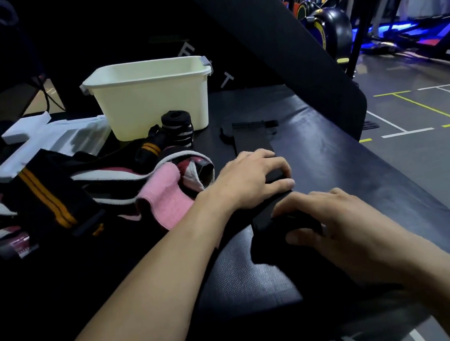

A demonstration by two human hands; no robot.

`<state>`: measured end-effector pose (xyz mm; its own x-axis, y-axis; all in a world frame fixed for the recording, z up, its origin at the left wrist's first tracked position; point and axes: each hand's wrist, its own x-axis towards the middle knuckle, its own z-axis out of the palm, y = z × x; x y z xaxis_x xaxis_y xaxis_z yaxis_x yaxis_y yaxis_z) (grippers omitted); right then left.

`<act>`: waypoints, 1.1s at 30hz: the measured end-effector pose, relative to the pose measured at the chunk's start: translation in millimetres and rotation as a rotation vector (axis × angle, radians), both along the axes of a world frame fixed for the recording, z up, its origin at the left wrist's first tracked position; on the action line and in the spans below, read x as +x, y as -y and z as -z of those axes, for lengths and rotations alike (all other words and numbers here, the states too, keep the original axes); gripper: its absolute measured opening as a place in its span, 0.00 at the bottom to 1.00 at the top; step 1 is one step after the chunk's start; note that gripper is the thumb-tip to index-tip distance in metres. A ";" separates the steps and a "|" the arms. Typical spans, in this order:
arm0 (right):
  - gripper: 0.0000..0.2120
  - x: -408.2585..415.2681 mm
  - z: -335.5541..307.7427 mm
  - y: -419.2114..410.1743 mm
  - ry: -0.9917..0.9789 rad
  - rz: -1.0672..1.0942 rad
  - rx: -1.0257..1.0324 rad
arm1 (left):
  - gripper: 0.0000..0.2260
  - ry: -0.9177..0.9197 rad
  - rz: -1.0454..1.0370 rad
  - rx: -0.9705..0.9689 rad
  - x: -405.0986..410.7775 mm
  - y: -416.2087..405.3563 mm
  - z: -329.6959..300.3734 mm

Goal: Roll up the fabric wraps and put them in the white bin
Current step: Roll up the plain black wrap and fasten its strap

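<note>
1. Nearest the camera, the right hand (345, 227) curls over the near rolled end of a long black fabric wrap (253, 141), thumb tucked beside the roll; the left hand (252, 177) grips the strip just beyond it, fingers bent over the cloth.
2. That wrap lies flat on the black padded box top (334, 151), stretching away toward the far end.
3. It looks light, soft and limp, likely to spring loose; pinching both edges of the roll should keep it tight.
4. Left of it lies a heap of pink, white and black unrolled wraps (72, 197).
5. Farther off stands the white plastic bin (155, 104), with a rolled black-and-white wrap (178, 127) just in front.
</note>
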<state>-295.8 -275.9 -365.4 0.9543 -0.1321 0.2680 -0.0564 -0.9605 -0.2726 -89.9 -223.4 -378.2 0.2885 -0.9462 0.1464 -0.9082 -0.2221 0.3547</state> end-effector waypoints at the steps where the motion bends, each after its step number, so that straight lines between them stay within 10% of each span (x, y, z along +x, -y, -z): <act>1: 0.13 0.5 -0.6 0.7 -0.004 0.000 0.019 | 0.12 -0.008 -0.013 -0.008 0.8 -0.5 -0.2; 33: 0.07 27.9 25.0 -6.7 0.377 0.202 0.018 | 0.17 -0.020 -0.145 0.022 7.1 8.2 3.9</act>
